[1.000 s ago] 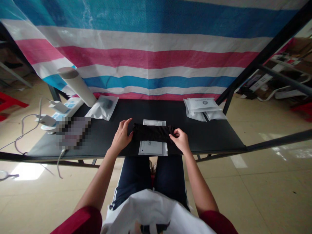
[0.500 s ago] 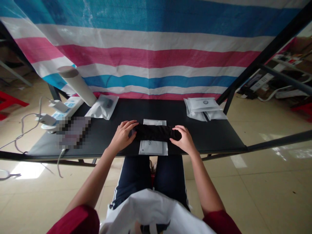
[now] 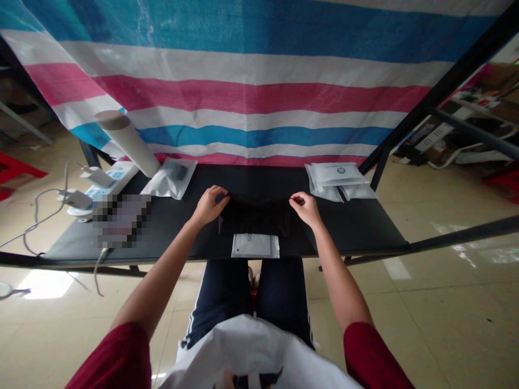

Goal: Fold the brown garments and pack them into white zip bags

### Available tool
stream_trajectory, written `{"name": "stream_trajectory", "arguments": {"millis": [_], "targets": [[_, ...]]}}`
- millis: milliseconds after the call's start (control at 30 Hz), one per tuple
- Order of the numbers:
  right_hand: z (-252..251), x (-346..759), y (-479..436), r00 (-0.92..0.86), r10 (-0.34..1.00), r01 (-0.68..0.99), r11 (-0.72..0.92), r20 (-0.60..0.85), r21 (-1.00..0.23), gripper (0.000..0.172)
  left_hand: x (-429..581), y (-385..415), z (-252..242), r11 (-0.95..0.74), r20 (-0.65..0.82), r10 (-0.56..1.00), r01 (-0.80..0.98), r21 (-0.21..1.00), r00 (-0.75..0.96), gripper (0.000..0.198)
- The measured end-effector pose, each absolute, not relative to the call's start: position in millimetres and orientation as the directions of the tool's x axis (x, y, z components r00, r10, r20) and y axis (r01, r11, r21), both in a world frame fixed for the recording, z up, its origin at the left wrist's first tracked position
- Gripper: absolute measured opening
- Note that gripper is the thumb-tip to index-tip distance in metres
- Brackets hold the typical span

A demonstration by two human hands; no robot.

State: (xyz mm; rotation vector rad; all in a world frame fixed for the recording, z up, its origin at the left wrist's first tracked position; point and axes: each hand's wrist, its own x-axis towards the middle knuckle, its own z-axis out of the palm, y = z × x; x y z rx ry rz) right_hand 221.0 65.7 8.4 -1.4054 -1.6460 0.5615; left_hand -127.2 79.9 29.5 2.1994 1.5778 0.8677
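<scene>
The fingers [image 3: 219, 194] of the left hand [image 3: 208, 206] curl over the far left corner of a black cloth [image 3: 254, 216], and the fingers [image 3: 297, 198] of the right hand [image 3: 306, 209] pinch its far right corner, thumb and fingertips closing on the fabric from what I can see, though the hands partly hide the exact grip. The cloth lies flat on the black surface [image 3: 348, 229], mid-frame, its near edge just beyond a white packet [image 3: 255, 246] printed with the letters "SO"; the rest of the print is too small to read. The step in hand looks like handling the cloth by its far edge, and the next move calls for an even hold at both corners so it doesn't skew. Toward the upper right sits a stack of white packets [image 3: 335, 177] bearing a round emblem, its writing illegible. Toward the upper left are a clear-fronted white packet [image 3: 170, 178] with something dark inside, a cardboard tube [image 3: 130, 143], and a white power strip [image 3: 114, 180]. Beside them is a pixelated patch [image 3: 121, 220]. A striped tarpaulin [image 3: 251, 92] hangs behind everything.
</scene>
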Motion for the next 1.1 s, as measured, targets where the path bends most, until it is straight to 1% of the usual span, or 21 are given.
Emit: {"name": "stream_trajectory", "arguments": {"millis": [67,133,167,267,333,433,500,533,600,667,700,800,867,933,1033,1100], "targets": [[1,219,94,0.084,0.951,0.522,0.211,0.296,-0.826,0.020,-123,106,20,-0.213,0.187,0.975,0.762,0.612,0.122,0.026],[-6,215,117,0.133,0.958,0.544,0.143,0.253,-0.827,0.019,-118,127,11,-0.073,0.057,0.997,0.803,0.592,0.048,0.024],[-9,213,125,0.150,0.962,0.572,0.103,0.227,-0.814,0.017,-115,134,7,-0.031,0.017,1.000,0.818,0.574,0.026,0.023],[-17,208,139,0.180,0.968,0.671,0.008,0.173,-0.742,0.012,-110,147,-1,0.016,-0.033,0.999,0.846,0.533,0.002,0.018],[-21,207,141,0.187,0.966,0.713,-0.007,0.181,-0.701,0.012,-109,150,-5,0.022,-0.038,0.999,0.856,0.517,-0.002,0.017],[-23,210,139,0.183,0.959,0.717,0.021,0.218,-0.696,0.018,-112,150,-5,0.018,-0.033,0.999,0.860,0.510,-0.001,0.024],[-21,214,136,0.193,0.951,0.689,0.044,0.241,-0.723,0.025,-116,143,-2,0.006,0.012,1.000,0.847,0.531,-0.015,0.032],[-19,217,133,0.202,0.946,0.670,0.054,0.252,-0.740,0.028,-119,136,1,-0.015,0.068,0.997,0.836,0.549,-0.026,0.035],[-14,223,123,0.204,0.942,0.634,0.081,0.268,-0.769,0.034,-125,114,10,-0.101,0.237,0.970,0.810,0.578,-0.048,0.035],[-9,229,107,0.161,0.949,0.612,0.120,0.272,-0.782,0.036,-131,82,20,-0.227,0.391,0.920,0.797,0.560,-0.013,0.031],[-6,231,98,0.128,0.955,0.608,0.138,0.268,-0.782,0.036,-134,65,24,-0.290,0.413,0.909,0.787,0.545,0.049,0.029],[-1,234,68,0.025,0.973,0.627,0.162,0.227,-0.762,0.033,-138,23,32,-0.444,0.351,0.890,0.732,0.517,0.292,0.025],[1,234,53,-0.019,0.981,0.654,0.158,0.192,-0.740,0.033,-138,9,32,-0.487,0.317,0.872,0.721,0.493,0.373,0.025],[-1,233,44,-0.043,0.986,0.688,0.146,0.160,-0.711,0.032,-138,8,27,-0.474,0.316,0.878,0.745,0.470,0.360,0.026],[-6,234,42,-0.043,0.991,0.732,0.120,0.130,-0.671,0.028,-136,21,16,-0.394,0.322,0.908,0.809,0.437,0.268,0.029],[-11,234,46,-0.032,0.992,0.746,0.102,0.118,-0.658,0.026,-136,30,8,-0.361,0.299,0.920,0.841,0.403,0.252,0.033]]}}
